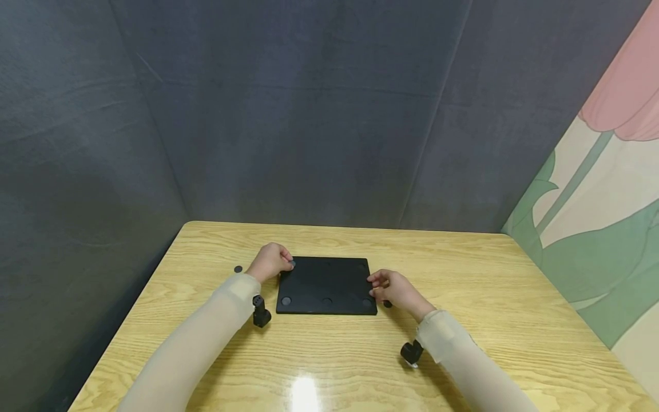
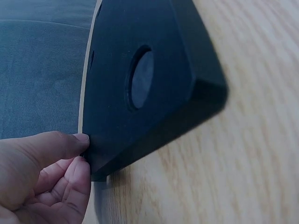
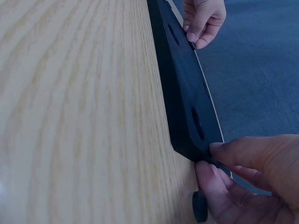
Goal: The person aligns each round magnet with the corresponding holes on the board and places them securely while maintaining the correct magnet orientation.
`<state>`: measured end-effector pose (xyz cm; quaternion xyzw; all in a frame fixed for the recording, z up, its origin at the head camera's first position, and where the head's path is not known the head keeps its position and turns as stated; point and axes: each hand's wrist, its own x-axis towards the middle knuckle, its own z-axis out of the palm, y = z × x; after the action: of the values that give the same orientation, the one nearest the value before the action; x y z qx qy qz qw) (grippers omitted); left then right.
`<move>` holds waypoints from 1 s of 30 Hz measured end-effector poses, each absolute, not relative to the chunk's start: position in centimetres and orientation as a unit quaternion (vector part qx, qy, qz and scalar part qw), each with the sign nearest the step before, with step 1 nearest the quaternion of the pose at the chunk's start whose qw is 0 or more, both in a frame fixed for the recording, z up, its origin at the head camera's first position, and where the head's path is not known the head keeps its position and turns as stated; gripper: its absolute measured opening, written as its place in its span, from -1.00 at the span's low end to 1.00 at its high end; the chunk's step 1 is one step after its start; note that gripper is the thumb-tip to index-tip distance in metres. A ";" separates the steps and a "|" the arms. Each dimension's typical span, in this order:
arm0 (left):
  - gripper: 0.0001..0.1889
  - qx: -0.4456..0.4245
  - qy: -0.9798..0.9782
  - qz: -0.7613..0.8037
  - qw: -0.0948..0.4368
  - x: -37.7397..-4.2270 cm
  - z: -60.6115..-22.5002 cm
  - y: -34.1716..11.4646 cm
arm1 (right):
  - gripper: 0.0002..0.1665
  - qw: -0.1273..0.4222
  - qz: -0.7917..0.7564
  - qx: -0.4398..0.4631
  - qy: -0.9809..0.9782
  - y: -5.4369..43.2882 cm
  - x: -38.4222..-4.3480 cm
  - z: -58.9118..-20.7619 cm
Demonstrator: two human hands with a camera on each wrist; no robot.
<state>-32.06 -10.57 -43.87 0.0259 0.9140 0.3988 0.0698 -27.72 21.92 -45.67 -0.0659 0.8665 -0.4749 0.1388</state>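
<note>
A flat black board (image 1: pixel 326 280) with round recesses lies on the table. At its far left corner, my left hand (image 1: pixel 270 262) pinches a small dark disc (image 1: pixel 292 263) between thumb and fingers; in the left wrist view the hand (image 2: pixel 56 172) mostly hides the disc. My right hand (image 1: pixel 395 289) grips the board's right edge, thumb on the top face and fingers against the side, as the right wrist view of the board (image 3: pixel 187 88) shows. Just beside those fingers lies a loose dark disc (image 3: pixel 200 206).
Another dark disc (image 1: pixel 238 269) lies on the wooden table (image 1: pixel 463 274) to the left of the board. Dark grey cloth (image 1: pixel 309 114) hangs behind the table, and a flower-patterned cloth (image 1: pixel 607 229) hangs at the right. Small black cameras sit at both wrists.
</note>
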 end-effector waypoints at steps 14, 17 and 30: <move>-0.90 0.033 0.913 0.401 0.069 -32.1 -43.7 -10.7 | -0.63 0.138 -0.473 -0.069 0.868 21.9 -27.8 -45.5; -0.90 0.035 0.913 0.400 0.069 -32.1 -43.6 -10.7 | -0.63 0.138 -0.472 -0.068 0.868 21.9 -27.8 -45.6; -0.89 0.040 0.917 0.392 0.066 -32.1 -43.7 -10.6 | -0.63 0.142 -0.478 -0.062 0.865 21.9 -27.8 -45.6</move>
<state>-32.07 -10.57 -43.71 0.0395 0.9166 0.3923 0.0662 -27.78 21.94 -45.60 -0.0623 0.8647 -0.4777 0.1420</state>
